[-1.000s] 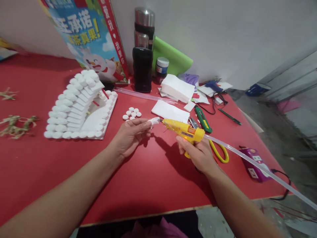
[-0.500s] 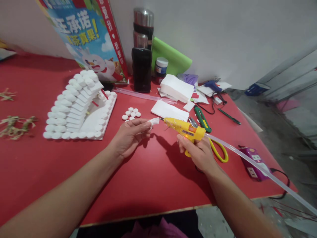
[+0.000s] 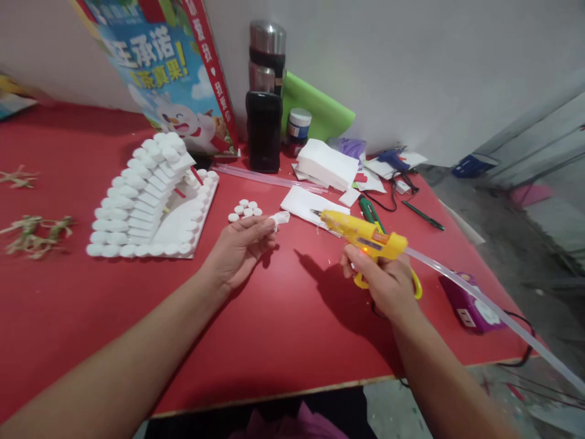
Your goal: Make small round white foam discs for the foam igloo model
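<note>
Between the thumb and fingers of my left hand [image 3: 242, 249] is a small white piece [image 3: 280, 217], perhaps folded paper; its exact kind is hard to make out. My right hand [image 3: 381, 277] is wrapped round the handle of a yellow hot glue gun [image 3: 361, 231], whose nozzle points left, apart from the white piece. A long clear glue stick [image 3: 457, 286] trails from its back, and a small orange light glows on it. Several round white discs [image 3: 244, 210] lie just behind my left hand. Farther left stands a white stepped model [image 3: 144, 201] edged with such discs.
White sheets [image 3: 326, 163], a green utility knife [image 3: 371, 213], and a pen [image 3: 423, 215] lie on the red table [image 3: 274, 341]. A purple power socket [image 3: 470, 305] sits near the right edge. A thermos [image 3: 267, 46] and a printed bag [image 3: 169, 79] stand behind; dried straw figures [image 3: 39, 231] lie left.
My right hand has drawn the glue gun to the right, and its nozzle has come away from the white piece. My left hand has hardly moved and still pinches the piece.
</note>
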A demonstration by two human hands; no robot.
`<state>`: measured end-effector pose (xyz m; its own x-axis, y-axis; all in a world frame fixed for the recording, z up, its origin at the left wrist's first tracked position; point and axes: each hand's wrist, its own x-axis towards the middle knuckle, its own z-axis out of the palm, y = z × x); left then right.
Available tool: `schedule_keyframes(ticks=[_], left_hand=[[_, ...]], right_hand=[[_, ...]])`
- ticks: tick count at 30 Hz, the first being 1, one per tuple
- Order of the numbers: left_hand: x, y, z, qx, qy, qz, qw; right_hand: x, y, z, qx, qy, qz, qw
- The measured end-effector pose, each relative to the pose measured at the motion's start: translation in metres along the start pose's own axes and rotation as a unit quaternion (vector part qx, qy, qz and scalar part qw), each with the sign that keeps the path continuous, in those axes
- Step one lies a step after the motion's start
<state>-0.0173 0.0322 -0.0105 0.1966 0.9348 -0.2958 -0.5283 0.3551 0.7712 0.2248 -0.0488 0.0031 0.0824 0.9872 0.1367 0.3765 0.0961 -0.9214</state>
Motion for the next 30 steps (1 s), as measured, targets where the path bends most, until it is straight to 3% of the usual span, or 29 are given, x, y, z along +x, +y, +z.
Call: schedule_keyframes(ticks=[4, 9, 14, 20, 26, 30], left_hand=[[0.000, 0.000, 0.001, 0.000, -0.002, 0.006, 1.000], [-0.003, 0.000, 0.002, 0.011, -0.014, -0.007, 1.000], [-0.005, -0.002, 0.002, 0.024, -0.020, -0.004, 0.999], [-0.006, -0.004, 0.001, 0.026, -0.039, -0.005, 0.999], [-0.011, -0.001, 0.004, 0.027, -0.052, -0.003, 0.998], [-0.011, -0.001, 0.004, 0.035, -0.051, -0.005, 0.998]], right_hand=[[0.003, 0.008, -0.035, 0.015, 0.149, 0.034, 0.988], [0.029, 0.050, -0.095, -0.021, 0.286, 0.104, 0.952], [0.039, 0.079, -0.107, -0.060, 0.283, 0.145, 0.946], [0.027, 0.087, -0.109, -0.161, 0.263, 0.192, 0.932], [0.011, 0.092, -0.122, -0.373, 0.197, 0.141, 0.895], [-0.028, 0.071, -0.106, -0.452, 0.196, 0.073, 0.867]])
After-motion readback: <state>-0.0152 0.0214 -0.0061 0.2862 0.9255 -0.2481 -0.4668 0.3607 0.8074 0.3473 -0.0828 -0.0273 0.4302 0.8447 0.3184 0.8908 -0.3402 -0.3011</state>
